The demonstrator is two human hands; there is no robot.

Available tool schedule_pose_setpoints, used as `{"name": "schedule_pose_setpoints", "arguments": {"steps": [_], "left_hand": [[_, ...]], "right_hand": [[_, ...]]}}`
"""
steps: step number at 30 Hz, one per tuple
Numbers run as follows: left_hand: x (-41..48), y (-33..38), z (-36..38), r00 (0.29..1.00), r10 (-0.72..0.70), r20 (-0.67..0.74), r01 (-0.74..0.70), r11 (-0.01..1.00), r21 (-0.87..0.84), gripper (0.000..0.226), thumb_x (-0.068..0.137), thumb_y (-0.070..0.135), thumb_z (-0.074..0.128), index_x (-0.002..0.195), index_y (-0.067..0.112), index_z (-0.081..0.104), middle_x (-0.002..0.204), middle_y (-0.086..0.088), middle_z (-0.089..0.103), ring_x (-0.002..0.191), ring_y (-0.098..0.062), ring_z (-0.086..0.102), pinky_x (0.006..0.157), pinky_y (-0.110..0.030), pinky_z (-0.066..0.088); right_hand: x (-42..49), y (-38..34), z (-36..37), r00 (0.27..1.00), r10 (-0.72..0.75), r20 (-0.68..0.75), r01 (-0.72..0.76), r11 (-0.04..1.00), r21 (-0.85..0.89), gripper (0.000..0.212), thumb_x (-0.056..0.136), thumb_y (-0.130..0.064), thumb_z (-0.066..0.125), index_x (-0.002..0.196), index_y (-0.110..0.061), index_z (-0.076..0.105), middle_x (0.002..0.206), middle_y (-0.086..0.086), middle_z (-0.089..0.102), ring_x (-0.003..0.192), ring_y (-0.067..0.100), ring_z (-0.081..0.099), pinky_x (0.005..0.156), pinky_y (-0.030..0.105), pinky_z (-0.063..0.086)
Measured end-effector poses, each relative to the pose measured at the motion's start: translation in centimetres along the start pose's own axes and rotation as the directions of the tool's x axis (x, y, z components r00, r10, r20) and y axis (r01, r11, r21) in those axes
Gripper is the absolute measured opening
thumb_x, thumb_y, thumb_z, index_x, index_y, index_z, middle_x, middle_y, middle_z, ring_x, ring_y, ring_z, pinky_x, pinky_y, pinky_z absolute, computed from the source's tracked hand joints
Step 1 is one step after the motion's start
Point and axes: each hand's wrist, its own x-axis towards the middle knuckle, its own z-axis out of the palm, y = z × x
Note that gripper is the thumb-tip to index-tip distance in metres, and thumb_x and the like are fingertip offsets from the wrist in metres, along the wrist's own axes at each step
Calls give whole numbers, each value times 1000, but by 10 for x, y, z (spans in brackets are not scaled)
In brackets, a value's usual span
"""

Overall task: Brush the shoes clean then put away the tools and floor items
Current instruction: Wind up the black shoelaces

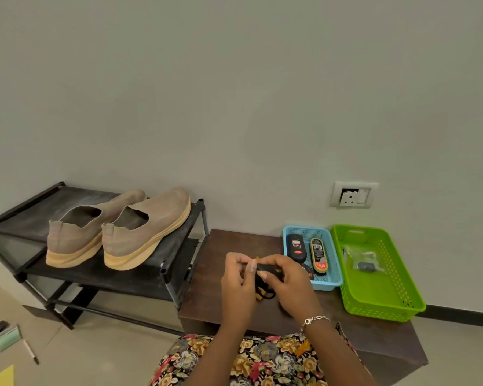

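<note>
**Small tool in both hands, floor still to clear**

From my station I read this as the putting-away stage. The shoes (pixel 145 229) stand side by side on the top shelf of the rack (pixel 25 215), heels toward me. Their toes point away toward the wall and their long axes run diagonally from lower left to upper right.

The left hand (pixel 239 277) and right hand (pixel 287 280) meet over the table (pixel 229 243), each with fingers curled and pinching one end of a small dark item (pixel 262 267). It lies roughly level, its long axis running left to right between the hands. Tan strands hang below it, and I cannot tell exactly what it is.

My guess is that it belongs in the blue basket (pixel 326 280) just right of the hands. That calls for a short carry to the right and a clean release beside the containers lying there. The green basket (pixel 374 299) sits beyond it.

A pen (pixel 31 352), a notepad (pixel 9 337) and yellow paper (pixel 0 377) lie on the floor at lower left, not yet collected.
</note>
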Motion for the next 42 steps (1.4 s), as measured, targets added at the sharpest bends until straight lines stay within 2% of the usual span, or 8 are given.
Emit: {"name": "schedule_pose_setpoints", "arguments": {"steps": [3, 8, 13, 17, 26, 30, 37, 42], "left_hand": [[-1, -5, 7, 997, -80, 24, 82, 995, -63, 8, 91, 13, 56, 88, 16, 49, 74, -5, 56, 64, -6, 52, 57, -21, 45], [-1, -14, 22, 997, -71, -40, 76, 987, 140, 11, 85, 23, 64, 75, 20, 66, 73, -1, 63, 65, -18, 60, 62, -45, 54], [-7, -13, 31, 986, -114, 119, 112, 993, 23, 14, 83, 15, 66, 95, 19, 73, 77, 7, 70, 68, -4, 66, 55, -22, 54], [1, -26, 36, 944, -279, 174, 298, 950, -92, 34, 81, 6, 67, 112, 19, 63, 94, 2, 70, 81, -7, 67, 59, -23, 56], [16, -45, 51, 841, -409, 353, 489, 855, -175, 19, 89, 17, 57, 89, 7, 73, 82, -9, 72, 72, -15, 66, 52, -22, 52], [25, -55, 58, 751, -497, 436, 601, 788, -137, 16, 88, 2, 57, 81, 8, 71, 75, -7, 71, 68, -15, 66, 52, -20, 52], [35, -71, 68, 716, -603, 351, 645, 764, -3, 21, 82, -4, 63, 71, 13, 67, 69, -5, 66, 68, -14, 62, 57, -21, 48], [43, -90, 64, 717, -669, 194, 684, 730, -11, 13, 81, -6, 63, 77, 6, 66, 70, -7, 65, 65, -15, 60, 54, -21, 47]], "right_hand": [[1, 7, -3, 996, 22, -88, -22, 1000, -6, 19, 82, -4, 64, 98, -11, 71, 91, -4, 65, 89, 8, 59, 83, 19, 47], [7, 23, -8, 988, 15, -152, -16, 1000, -3, 17, 79, 1, 65, 89, -11, 74, 75, -13, 59, 79, 12, 60, 76, 25, 50], [16, 43, -14, 985, 75, -157, -62, 994, 88, 16, 80, 1, 64, 86, -11, 74, 78, -9, 64, 77, 0, 59, 72, 9, 45], [21, 55, -17, 995, 80, -56, -69, 983, 172, 31, 78, 4, 64, 75, -26, 69, 76, -11, 67, 73, 0, 62, 73, 17, 49], [35, 89, -20, 989, 143, 43, -145, 987, 65, 15, 79, 2, 65, 84, -10, 73, 75, -14, 64, 74, -4, 59, 72, 7, 45], [41, 102, -20, 981, 174, 83, -173, 985, -19, 14, 80, 1, 64, 87, -8, 73, 78, -6, 66, 77, 3, 60, 75, 12, 46], [47, 125, -12, 957, 250, 149, -249, 968, -31, 12, 82, -5, 64, 90, -11, 72, 80, -5, 66, 81, 12, 63, 80, 26, 51], [53, 158, -21, 892, 447, -62, -443, 894, 71, 28, 83, -4, 63, 66, -26, 65, 67, -1, 65, 69, 19, 60, 75, 40, 51]]}}
